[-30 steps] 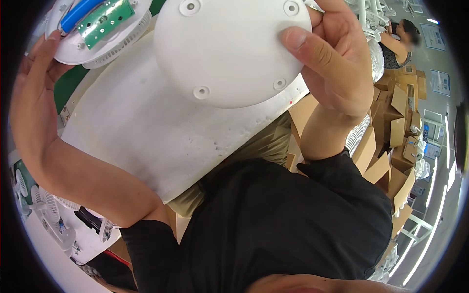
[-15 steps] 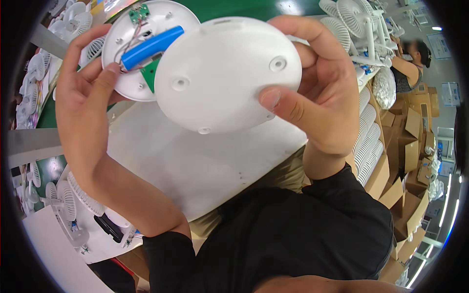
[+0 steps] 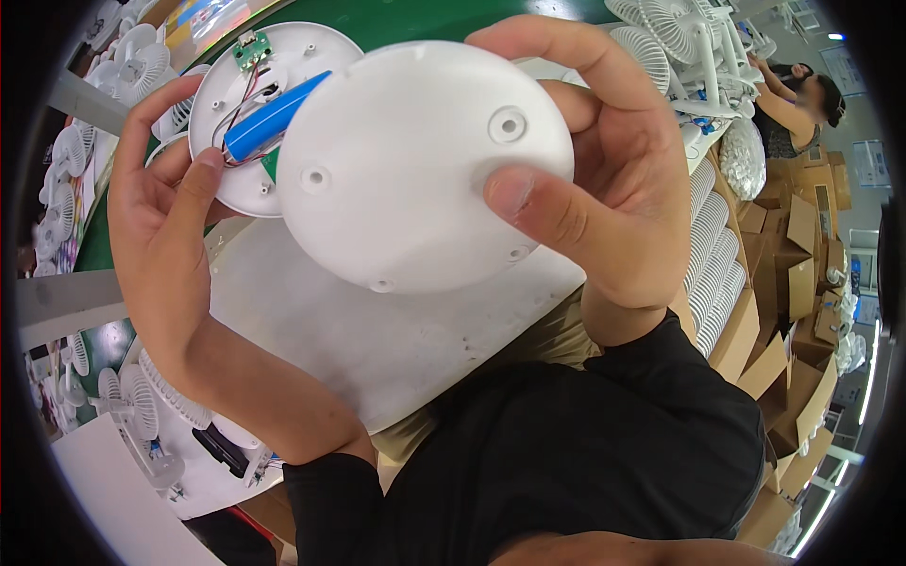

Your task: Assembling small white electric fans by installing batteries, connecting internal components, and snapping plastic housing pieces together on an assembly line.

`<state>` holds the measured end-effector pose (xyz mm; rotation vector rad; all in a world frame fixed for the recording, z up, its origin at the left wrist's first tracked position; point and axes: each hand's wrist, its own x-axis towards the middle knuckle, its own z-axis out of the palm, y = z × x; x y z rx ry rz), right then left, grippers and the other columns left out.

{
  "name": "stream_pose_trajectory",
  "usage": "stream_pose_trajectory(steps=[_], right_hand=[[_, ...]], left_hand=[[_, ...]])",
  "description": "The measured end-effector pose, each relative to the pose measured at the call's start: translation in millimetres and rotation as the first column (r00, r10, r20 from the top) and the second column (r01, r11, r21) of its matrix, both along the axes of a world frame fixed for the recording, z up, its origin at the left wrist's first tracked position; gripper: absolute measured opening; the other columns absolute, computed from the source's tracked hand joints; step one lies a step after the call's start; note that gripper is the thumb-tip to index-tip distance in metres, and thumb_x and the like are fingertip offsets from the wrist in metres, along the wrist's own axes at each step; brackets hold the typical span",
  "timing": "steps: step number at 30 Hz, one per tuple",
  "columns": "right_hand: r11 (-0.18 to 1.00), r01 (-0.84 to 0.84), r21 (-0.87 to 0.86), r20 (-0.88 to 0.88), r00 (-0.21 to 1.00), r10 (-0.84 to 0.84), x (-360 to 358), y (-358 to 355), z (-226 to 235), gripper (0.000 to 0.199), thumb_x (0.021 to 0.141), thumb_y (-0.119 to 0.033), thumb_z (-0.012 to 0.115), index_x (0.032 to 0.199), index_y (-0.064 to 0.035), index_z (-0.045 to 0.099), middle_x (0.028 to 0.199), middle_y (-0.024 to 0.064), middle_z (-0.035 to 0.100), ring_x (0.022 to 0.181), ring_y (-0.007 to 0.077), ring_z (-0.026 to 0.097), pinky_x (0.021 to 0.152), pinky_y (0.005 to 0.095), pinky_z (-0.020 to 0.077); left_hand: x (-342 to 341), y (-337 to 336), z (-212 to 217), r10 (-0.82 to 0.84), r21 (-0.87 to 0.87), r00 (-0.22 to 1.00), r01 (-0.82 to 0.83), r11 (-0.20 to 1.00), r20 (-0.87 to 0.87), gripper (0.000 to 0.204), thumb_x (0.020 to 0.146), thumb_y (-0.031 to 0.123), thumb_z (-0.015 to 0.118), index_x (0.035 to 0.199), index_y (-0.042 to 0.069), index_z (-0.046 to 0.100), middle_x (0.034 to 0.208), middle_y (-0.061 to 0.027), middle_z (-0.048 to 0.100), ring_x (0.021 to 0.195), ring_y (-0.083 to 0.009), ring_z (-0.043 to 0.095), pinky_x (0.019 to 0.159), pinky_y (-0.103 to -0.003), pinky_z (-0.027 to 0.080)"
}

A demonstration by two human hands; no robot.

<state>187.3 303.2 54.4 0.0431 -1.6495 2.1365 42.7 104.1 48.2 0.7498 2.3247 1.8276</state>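
Observation:
My left hand grips the near left edge of a round white plastic housing, thumb inside its rim. Inside this housing lie a blue cylindrical battery, thin wires and a small green circuit board. My right hand is closed on a round white cover, thumb on its outer face and fingers behind its far edge. Recessed screw holes show on the cover. It is raised in front of the housing and hides the housing's right part; whether the two touch I cannot tell.
Below my hands is a white work surface. White fans crowd the far right, beside a stack of white ribbed grilles. Open cardboard boxes stand farther right, with another person beyond. More fans stand at left.
The cover has shifted slightly left and tilted so its outer face shows more fully. The housing has moved a little left, uncovering more of the small circuit board. Both hands keep their holds.

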Motion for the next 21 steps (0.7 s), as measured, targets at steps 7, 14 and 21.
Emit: stream_pose_trajectory(steps=[7, 14, 21], right_hand=[[0.988, 0.051, 0.144, 0.065, 0.996, -0.061, 6, 4, 14, 0.041, 0.081, 0.002, 0.057, 0.123, 0.0028, 0.054, 0.098, 0.0162, 0.068, 0.077, 0.0218, 0.066, 0.071, 0.0229, 0.0533], [0.992, 0.101, -0.080, 0.165, 0.983, -0.086, 21, 2, 4, 0.030, 0.089, -0.004, 0.054, 0.119, -0.0040, 0.056, 0.109, 0.0142, 0.062, 0.091, 0.0200, 0.060, 0.078, 0.0295, 0.0513], [0.992, 0.095, -0.079, -0.170, 0.980, -0.107, 38, 8, 25, 0.052, 0.084, 0.005, 0.051, 0.136, 0.0003, 0.043, 0.127, 0.0203, 0.054, 0.107, 0.0256, 0.058, 0.089, 0.0285, 0.0494]], left_hand=[[-1, 2, 5, -0.045, 0.033, 0.997, 0.043, 0.998, 0.062, 0.052, 0.084, -0.004, 0.053, 0.135, 0.006, 0.048, 0.099, -0.0163, 0.070, 0.071, -0.0150, 0.064, 0.065, -0.020, 0.054], [9, -18, -6, -0.138, 0.192, 0.978, 0.107, 0.976, 0.155, 0.058, 0.080, -0.013, 0.046, 0.133, 0.008, 0.046, 0.097, -0.0139, 0.068, 0.073, -0.0150, 0.064, 0.060, -0.022, 0.053], [22, -11, -2, -0.115, 0.148, 0.976, 0.088, 0.985, 0.187, 0.054, 0.079, -0.014, 0.051, 0.129, 0.007, 0.048, 0.091, -0.0122, 0.068, 0.072, -0.0162, 0.064, 0.056, -0.025, 0.054]])
